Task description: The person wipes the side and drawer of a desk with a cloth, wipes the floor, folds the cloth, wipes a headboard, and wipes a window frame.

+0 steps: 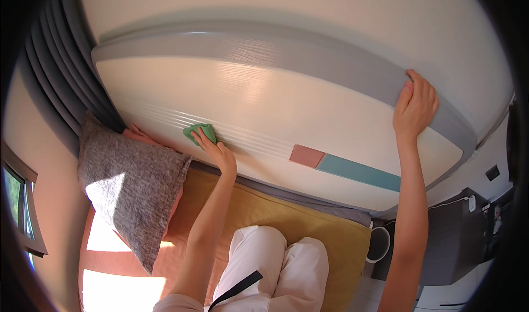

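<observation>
My left hand [215, 149] presses a folded green cloth [200, 133] flat against the ribbed lower part of a cream headboard [256, 93], left of its pink and teal panels. My right hand [415, 101] rests on the grey top border [351, 58] at the right side of the headboard, fingers curled over its edge, with no cloth in it. I kneel on the bed in white trousers [256, 258], facing the headboard.
A grey cushion [136, 180] leans at the left, over pink bedding, beside grey curtains [58, 64]. A mustard cover [343, 246] lies under my knees. At right are a round bin [378, 244] and a dark cabinet [450, 237] with a white cable. A window [20, 204] is far left.
</observation>
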Tool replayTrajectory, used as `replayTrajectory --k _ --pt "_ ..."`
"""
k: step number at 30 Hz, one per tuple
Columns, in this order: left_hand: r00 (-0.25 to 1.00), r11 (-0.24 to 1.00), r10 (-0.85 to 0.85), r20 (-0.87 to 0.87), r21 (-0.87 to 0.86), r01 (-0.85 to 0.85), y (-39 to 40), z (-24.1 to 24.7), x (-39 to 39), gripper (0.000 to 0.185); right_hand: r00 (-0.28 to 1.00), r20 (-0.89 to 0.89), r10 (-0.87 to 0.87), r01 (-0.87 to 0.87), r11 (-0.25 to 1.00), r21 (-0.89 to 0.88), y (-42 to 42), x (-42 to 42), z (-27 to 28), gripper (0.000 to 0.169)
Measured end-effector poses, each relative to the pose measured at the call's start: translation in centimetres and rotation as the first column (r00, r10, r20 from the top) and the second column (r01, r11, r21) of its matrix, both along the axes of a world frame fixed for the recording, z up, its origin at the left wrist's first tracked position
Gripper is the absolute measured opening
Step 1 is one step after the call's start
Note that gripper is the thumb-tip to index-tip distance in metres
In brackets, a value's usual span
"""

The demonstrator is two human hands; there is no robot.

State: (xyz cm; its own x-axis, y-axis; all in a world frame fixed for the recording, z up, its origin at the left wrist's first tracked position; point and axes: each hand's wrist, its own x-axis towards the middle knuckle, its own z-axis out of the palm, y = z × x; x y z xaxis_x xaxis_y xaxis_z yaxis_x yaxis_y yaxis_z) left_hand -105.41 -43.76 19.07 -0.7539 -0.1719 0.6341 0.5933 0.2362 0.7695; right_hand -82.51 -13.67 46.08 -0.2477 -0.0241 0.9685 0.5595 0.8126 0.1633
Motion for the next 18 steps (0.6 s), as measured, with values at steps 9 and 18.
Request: replayTrajectory --k 9,18 --pt "0.942 0.952 -0.304 0.14 0.075 0.297 12.9 0.3 17.2 0.077 1.0 0.003 -0.001 0.001 1.0 0.005 0.5 -0.1 -0.1 0.025" --pt "0.926 0.943 -0.311 0.214 0.187 0.274 14.4 -1.7 18.7 0.075 1.0 0.014 0.011 -0.012 0.999 0.039 0.9 0.2 -0.2 0.025"
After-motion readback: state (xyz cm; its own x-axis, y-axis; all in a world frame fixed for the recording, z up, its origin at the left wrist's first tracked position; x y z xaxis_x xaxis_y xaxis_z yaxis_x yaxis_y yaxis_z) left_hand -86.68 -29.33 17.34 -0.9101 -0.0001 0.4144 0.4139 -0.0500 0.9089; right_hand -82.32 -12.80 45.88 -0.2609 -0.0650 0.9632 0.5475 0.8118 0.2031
